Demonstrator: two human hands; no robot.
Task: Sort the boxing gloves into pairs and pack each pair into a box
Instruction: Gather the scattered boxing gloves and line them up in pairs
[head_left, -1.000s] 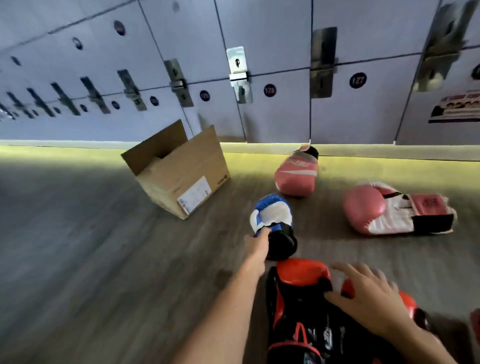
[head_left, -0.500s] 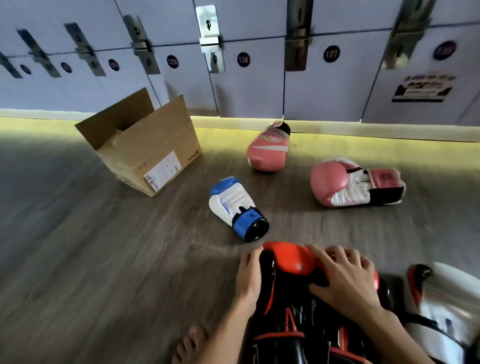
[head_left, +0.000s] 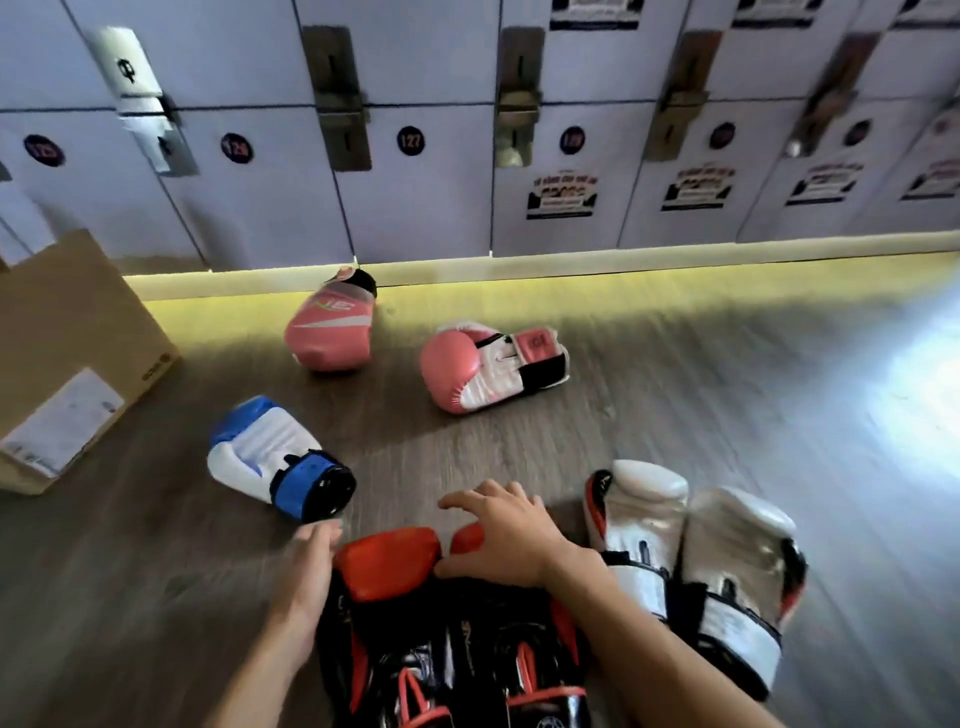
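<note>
On the near floor (head_left: 156, 597), my left hand (head_left: 311, 566) lay flat-fingered against the pair of red-and-black leather boxing gloves (head_left: 389, 564), my right hand (head_left: 511, 543) resting spread-fingered atop them.

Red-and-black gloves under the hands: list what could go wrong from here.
The left hand lies flat against the red-and-black gloves and the right hand rests on top; lifted so, one may slip out.
The pink glove and the pink-and-white glove differ in pattern; boxing them together may mismatch.
The blue-and-white glove has no mate in view, so it may stay unpaired.
</note>
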